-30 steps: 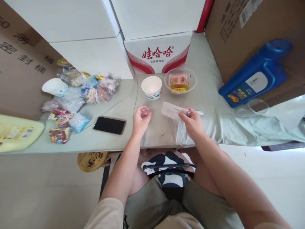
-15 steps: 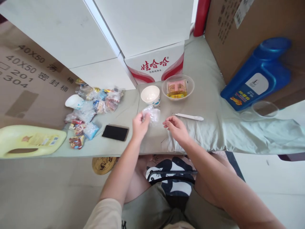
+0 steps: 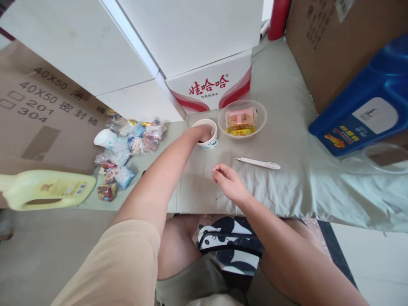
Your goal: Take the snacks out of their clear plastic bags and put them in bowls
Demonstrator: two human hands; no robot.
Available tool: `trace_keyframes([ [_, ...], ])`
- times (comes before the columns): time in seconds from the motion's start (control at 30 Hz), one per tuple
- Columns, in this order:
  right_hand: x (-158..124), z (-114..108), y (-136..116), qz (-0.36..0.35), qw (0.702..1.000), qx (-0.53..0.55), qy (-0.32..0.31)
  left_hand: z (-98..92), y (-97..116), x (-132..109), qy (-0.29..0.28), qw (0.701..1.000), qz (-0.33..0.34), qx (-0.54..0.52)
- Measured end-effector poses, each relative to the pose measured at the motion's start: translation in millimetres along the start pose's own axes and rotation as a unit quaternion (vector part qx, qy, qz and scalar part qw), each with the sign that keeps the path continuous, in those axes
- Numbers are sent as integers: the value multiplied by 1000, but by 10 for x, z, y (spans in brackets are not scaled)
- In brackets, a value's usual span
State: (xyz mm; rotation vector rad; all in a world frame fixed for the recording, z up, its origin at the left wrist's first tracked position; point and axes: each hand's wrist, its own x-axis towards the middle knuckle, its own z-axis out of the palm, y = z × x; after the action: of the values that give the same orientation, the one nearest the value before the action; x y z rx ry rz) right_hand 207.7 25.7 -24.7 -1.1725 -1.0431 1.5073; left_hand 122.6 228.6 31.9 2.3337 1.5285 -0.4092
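My left hand (image 3: 202,131) reaches down into the white paper cup (image 3: 211,142) at the back of the table, and its fingers are hidden inside the cup. Whether the crumpled clear wrapper is still in it cannot be seen. My right hand (image 3: 227,182) rests on the grey-green cloth (image 3: 287,187) with its fingers loosely curled and nothing visible in them. A white pen-like tool (image 3: 257,163) lies on the cloth just to the right of that hand. Behind it stands a clear plastic bowl (image 3: 262,120) holding wrapped snacks.
A heap of wrapped snacks (image 3: 127,144) and a tipped white cup (image 3: 104,137) lie at the left. A yellow jug (image 3: 47,191) lies at the near left, a blue jug (image 3: 363,110) at the right. White boxes (image 3: 191,38) and brown cartons (image 3: 41,102) stand behind the table.
My right hand passed the clear wrapper to my left hand, which crumpled it and moved into the white cup. The pen-like tool now lies on the cloth. The phone is hidden behind my left arm.
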Motion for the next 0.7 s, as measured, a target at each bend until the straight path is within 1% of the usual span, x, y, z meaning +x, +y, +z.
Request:
trace_keyframes([
  [0.07,-10,12,-12,6,1000,-8,-4,-103,-70,-11,-75,997,-2,-16],
  [0.1,-19,20,-18,10,1000,-12,-6,-179,-156,-43,-84,996,-1,-28],
  [0.13,-30,27,-22,14,1000,-17,-8,-260,-281,-92,-61,997,2,-40],
  [0.17,-43,34,-23,19,1000,-21,-10,-336,-447,-159,-8,999,3,-53],
  [0.2,-58,39,-19,25,999,-24,-11,-395,-650,-241,81,995,-11,-64],
  [0.23,-73,42,-12,29,999,-28,-11,-430,-881,-336,168,983,-54,-50],
  [0.27,-87,43,-1,34,999,-33,-10,-436,-1126,-440,230,967,-108,-27],
  [0.3,-99,42,12,39,998,-41,-10,-412,-1371,-546,253,955,-156,-4],
  [0.33,-107,41,26,45,998,-51,-11,-359,-1600,-647,245,951,-187,19],
  [0.37,-111,41,39,50,997,-61,-11,-285,-1798,-737,217,953,-206,37],
  [0.4,-108,42,52,55,996,-71,-12,-196,-1957,-811,193,957,-214,37],
  [0.43,-101,48,64,58,995,-78,-11,-104,-2072,-866,176,957,-225,40],
  [0.47,-90,57,74,59,995,-82,-10,-16,-2144,-901,166,957,-231,51],
  [0.5,-75,72,84,57,995,-83,-7,60,-2177,-920,170,956,-231,55],
  [0.57,-46,112,104,49,995,-87,0,155,-2165,-922,203,952,-224,57],
  [0.63,-27,160,125,46,995,-92,1,177,-2104,-914,229,949,-211,41],
  [0.7,-26,202,145,50,994,-95,-9,158,-2040,-924,223,956,-190,22],
])
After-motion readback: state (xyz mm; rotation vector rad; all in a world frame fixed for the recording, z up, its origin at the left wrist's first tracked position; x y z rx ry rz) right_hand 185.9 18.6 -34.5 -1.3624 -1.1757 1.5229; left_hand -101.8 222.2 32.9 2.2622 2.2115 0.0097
